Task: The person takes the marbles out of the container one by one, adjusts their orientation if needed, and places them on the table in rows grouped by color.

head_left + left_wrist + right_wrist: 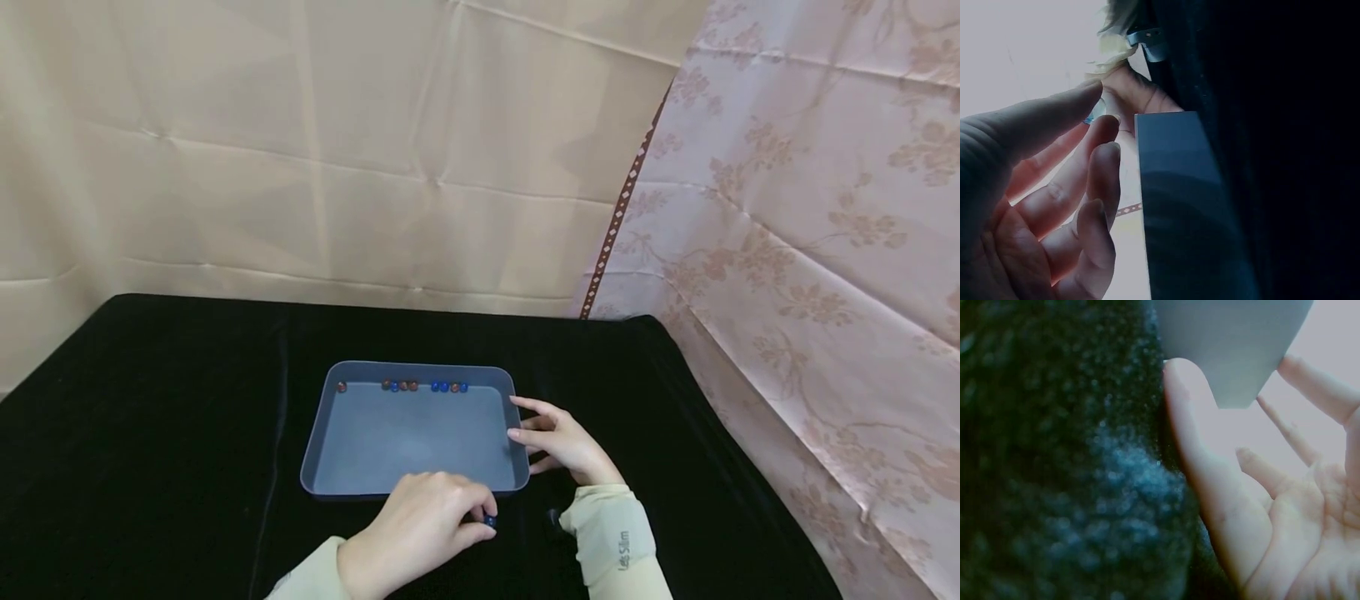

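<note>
Dark blue and glossy, a marble (490, 521) is pinched between the thumb and a fingertip of the left hand (423, 517), the other fingers being loosely bent; it is held outside the tray (412, 442), just in front of its near side toward the right corner. Glass is suspected: small, light, hard and slippery if gripped off-centre, with chipping likelier than crushing. Hold is best taken across the full diameter with soft fingertip pads, without hard squeezing. The right hand (566, 442) is spread at the tray's right wall, its fingers extended and not clenched; how firmly the wall is pressed cannot be told. The tray is judged stiff and light, and easily steadied by its rim. Inside it, brown and blue marbles (444, 387) are lined along the far wall in two clusters, with a brown marble (342, 387) set apart at left. The desk (172, 433) is covered by black, napped cloth (675, 500), on which rolling would probably be damped. Behind, a creased beige curtain (360, 150) is hung; at right, a pinkish floral curtain (810, 208) is edged with a patterned brown band (622, 204).
</note>
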A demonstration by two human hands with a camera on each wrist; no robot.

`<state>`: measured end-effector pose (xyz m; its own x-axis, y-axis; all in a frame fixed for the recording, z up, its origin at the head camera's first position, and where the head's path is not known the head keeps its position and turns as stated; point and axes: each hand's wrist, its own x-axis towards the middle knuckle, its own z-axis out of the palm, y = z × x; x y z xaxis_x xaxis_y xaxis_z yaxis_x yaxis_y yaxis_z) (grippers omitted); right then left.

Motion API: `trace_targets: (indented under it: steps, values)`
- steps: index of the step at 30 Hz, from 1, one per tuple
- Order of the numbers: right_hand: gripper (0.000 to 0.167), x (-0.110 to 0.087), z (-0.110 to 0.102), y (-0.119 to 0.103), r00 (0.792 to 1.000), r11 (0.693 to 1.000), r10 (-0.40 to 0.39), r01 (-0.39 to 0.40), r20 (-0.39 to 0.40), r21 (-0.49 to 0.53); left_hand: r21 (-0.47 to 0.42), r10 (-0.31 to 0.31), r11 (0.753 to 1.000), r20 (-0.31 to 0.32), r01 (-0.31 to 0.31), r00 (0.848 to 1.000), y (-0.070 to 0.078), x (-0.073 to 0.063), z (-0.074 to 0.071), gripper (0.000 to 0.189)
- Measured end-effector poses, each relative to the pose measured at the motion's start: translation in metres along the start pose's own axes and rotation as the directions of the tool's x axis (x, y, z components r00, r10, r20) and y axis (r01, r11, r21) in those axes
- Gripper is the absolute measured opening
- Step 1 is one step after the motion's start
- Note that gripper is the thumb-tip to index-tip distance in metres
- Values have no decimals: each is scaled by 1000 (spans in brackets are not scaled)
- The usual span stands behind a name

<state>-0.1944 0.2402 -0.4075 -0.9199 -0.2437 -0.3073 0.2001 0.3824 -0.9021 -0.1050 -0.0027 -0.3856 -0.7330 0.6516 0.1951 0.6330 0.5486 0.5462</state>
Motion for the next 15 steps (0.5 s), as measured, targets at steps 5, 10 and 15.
trace_targets:
  steps: [5, 10, 15]
  values:
    - [60, 1, 1, -1, 1000, 1000, 2, -2, -8, -12, 18, 12, 1000, 19, -12, 1000, -3, -1, 2, 9]
    - [60, 2, 1, -1, 1000, 1000, 8, -8, -17, -18, 78, 10, 997, 34, -13, 999, -3, -1, 6, 9]
    - [61, 1, 0, 0, 1000, 1000, 10, -10, -13, -16, 120, -2, 993, 64, -5, 998, -3, 0, 11, 8]
